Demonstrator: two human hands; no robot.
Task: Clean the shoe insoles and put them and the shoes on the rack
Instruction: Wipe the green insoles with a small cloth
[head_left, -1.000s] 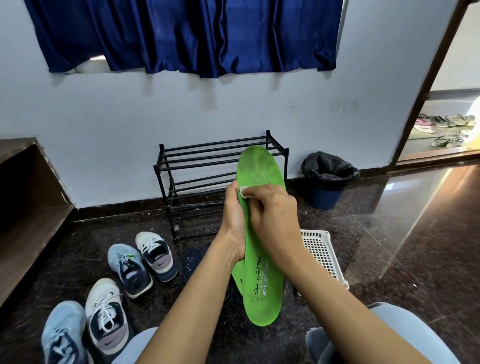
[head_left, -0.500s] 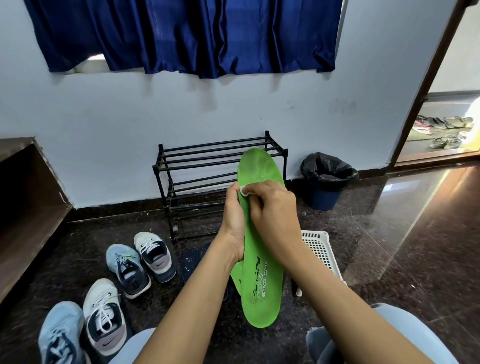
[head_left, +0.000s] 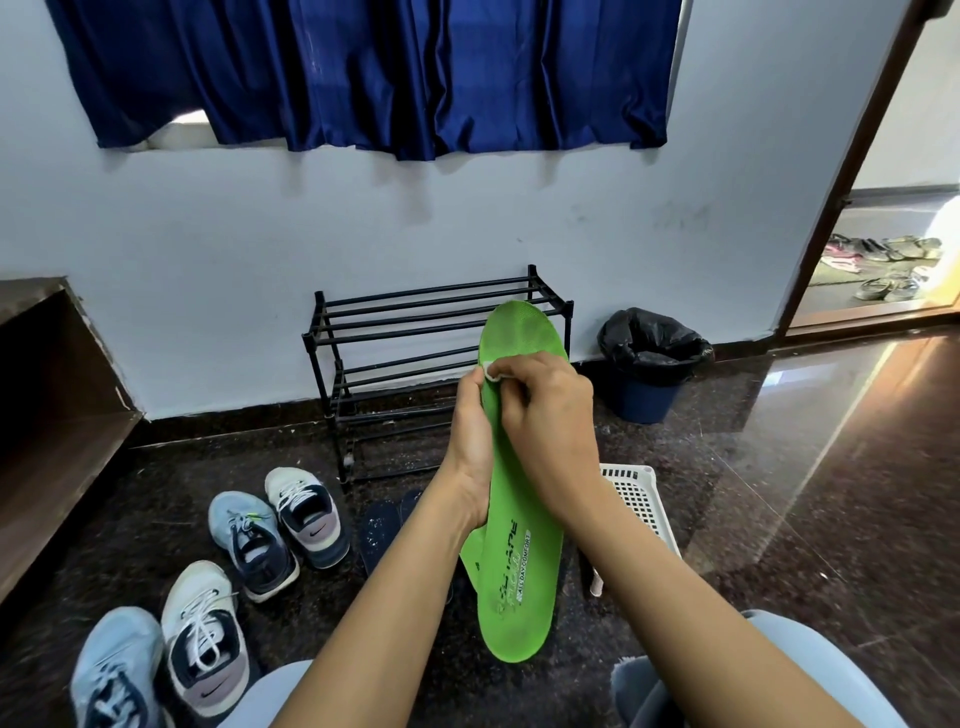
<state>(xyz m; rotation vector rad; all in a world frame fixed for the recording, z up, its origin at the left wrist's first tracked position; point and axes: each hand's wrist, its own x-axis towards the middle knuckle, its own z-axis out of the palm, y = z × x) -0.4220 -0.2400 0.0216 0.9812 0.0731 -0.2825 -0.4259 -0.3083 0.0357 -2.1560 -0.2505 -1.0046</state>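
A long green insole (head_left: 522, 587) stands upright in front of me, toe end up. My left hand (head_left: 470, 436) grips its left edge from behind. My right hand (head_left: 548, 426) pinches a small white wipe (head_left: 491, 370) and presses it on the insole's upper part. A second green insole (head_left: 469, 558) shows partly behind the first. Two dark insoles (head_left: 382, 530) lie on the floor. Beyond them, an empty black shoe rack (head_left: 415, 332) stands against the wall. Two pairs of sneakers sit at the left: one pair (head_left: 280, 530) farther, one pair (head_left: 171, 660) nearer.
A white plastic basket (head_left: 641, 499) sits on the dark stone floor at the right of my hands. A blue bin with a black bag (head_left: 649, 364) stands right of the rack. A wooden bench (head_left: 47, 415) runs along the left. An open doorway is at the far right.
My right hand with the wipe has shifted slightly up the insole. The insole and my left hand stay almost where they were.
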